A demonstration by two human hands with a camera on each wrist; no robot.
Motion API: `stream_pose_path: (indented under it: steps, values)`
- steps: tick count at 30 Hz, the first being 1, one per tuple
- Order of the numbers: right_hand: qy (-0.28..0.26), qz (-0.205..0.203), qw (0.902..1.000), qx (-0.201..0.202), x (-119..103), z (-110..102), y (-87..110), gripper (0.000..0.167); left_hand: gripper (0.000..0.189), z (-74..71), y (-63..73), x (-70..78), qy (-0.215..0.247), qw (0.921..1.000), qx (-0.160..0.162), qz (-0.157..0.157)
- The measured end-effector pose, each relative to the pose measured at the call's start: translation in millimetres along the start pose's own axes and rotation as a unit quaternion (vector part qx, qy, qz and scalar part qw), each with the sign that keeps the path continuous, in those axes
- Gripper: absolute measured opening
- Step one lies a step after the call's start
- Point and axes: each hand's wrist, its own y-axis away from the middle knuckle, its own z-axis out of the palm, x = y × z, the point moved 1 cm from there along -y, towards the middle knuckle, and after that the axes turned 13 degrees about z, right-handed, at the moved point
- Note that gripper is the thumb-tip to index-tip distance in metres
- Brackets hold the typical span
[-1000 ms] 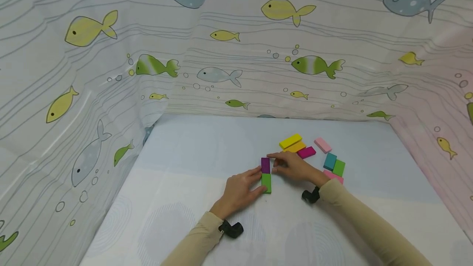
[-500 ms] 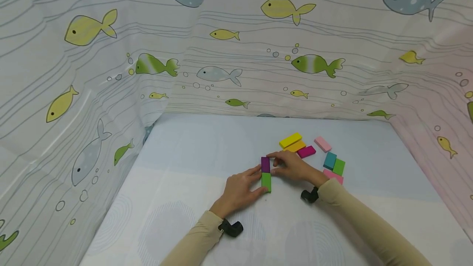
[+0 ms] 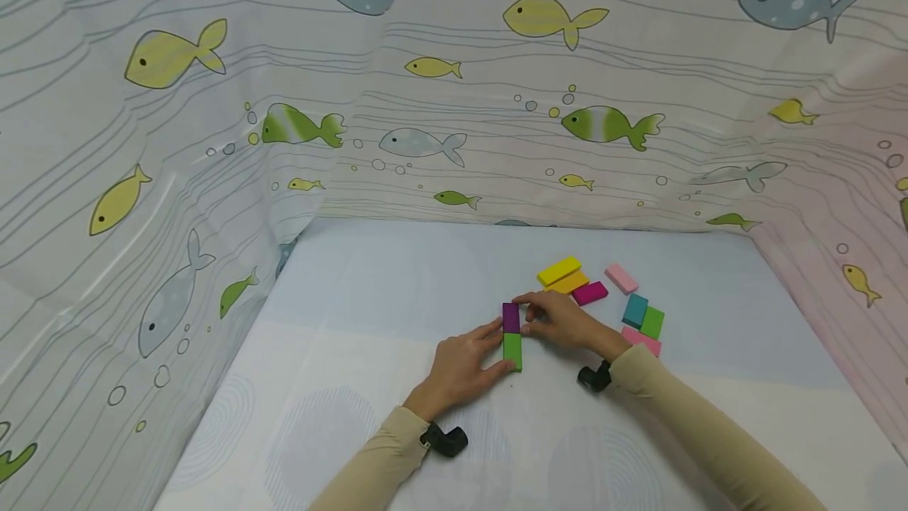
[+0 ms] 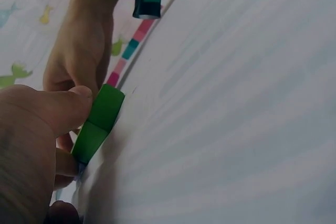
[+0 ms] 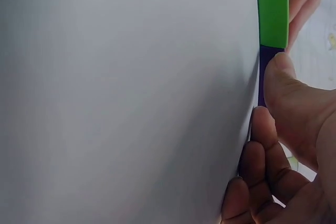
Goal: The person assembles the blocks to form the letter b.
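Observation:
A purple block [image 3: 511, 318] and a green block [image 3: 512, 352] lie end to end on the table in a short straight row. My left hand [image 3: 457, 365] holds the row from the left, thumb at the green block's near end and fingertips beside the purple one. From the right, my right hand [image 3: 560, 320] grips the purple block, index finger at its far end and thumb on its right side. In the right wrist view that thumb [image 5: 283, 69] presses on the purple block, right by the seam with the green block [image 5: 273, 11]. The lower fingers curl against the table.
Behind my right hand lie yellow [image 3: 559, 270], orange [image 3: 569, 282] and magenta [image 3: 590, 292] blocks. Farther right are a light pink block [image 3: 621, 278], a teal block [image 3: 634, 310], another green block [image 3: 652, 322] and a pink block [image 3: 641, 340]. A fish-patterned curtain [image 3: 489, 101] surrounds the table's back and sides.

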Motion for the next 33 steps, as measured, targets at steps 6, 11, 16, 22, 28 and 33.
stream_pose_path:
  steps: [6, 11, 16, 22, 28, 33]
  values:
    - [-0.007, 0.007, 0.9999, -0.006, -2.3, -1.0, 1.5, 0.056, 0.058, 1.0, 0.8, -0.1, -0.001, 0.9999, -0.010, -0.009]
    - [-0.006, 0.013, 0.9999, -0.005, -5.1, -1.4, 2.8, 0.058, 0.056, 0.3, 0.8, 0.7, -0.004, 0.9998, -0.020, -0.010]
    - [-0.002, 0.022, 0.9997, -0.003, -5.0, -0.7, 1.4, 0.056, 0.055, -0.5, 0.7, 1.0, -0.006, 0.9997, -0.024, -0.006]
    - [-0.005, 0.030, 0.9995, -0.001, -4.5, -0.2, 0.7, 0.055, 0.056, -0.8, 0.6, 1.0, -0.012, 0.9995, -0.028, -0.007]
    - [-0.002, 0.026, 0.9997, -0.003, -6.1, -1.8, 2.3, 0.056, 0.056, -1.1, 0.3, 1.7, -0.017, 0.9994, -0.030, -0.005]
    - [-0.002, 0.011, 0.9999, -0.012, -3.4, -6.5, 5.1, 0.059, 0.056, -2.1, 0.3, 2.6, -0.018, 0.9993, -0.033, -0.005]
